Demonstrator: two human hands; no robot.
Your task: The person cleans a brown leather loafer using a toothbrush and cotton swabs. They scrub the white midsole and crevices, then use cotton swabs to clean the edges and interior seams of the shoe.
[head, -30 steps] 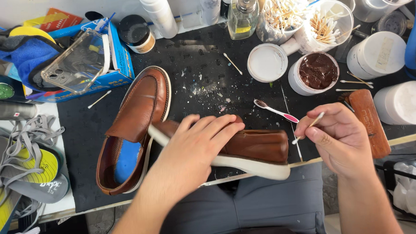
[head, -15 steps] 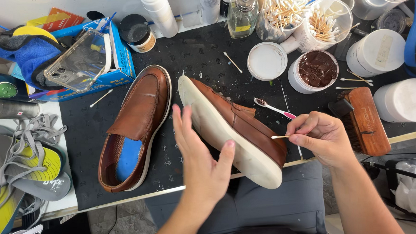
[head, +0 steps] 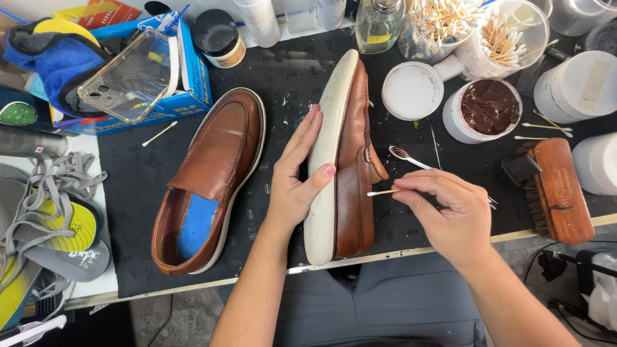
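A brown leather loafer point(head: 356, 171) with a white sole stands on its side on the black mat point(head: 134, 197). My left hand point(head: 297, 177) rests flat against its sole, thumb hooked over the sole's edge. My right hand point(head: 445, 208) pinches a cotton swab point(head: 382, 192) whose tip points at the shoe's upper near the heel. The matching loafer point(head: 209, 179), with a blue insole, lies upright on the mat to the left.
An open tub of brown paste point(head: 489, 108), a white lid point(head: 412, 90), cups of cotton swabs point(head: 505, 40), bottles and white tubs line the back. A toothbrush point(head: 410, 159) and wooden brush point(head: 559, 190) lie right. A blue box point(head: 135, 84), insoles and laces sit left.
My left hand has turned the loafer from lying across the mat's front to standing on its side, toe pointing away. My right hand with the swab moved left toward it.
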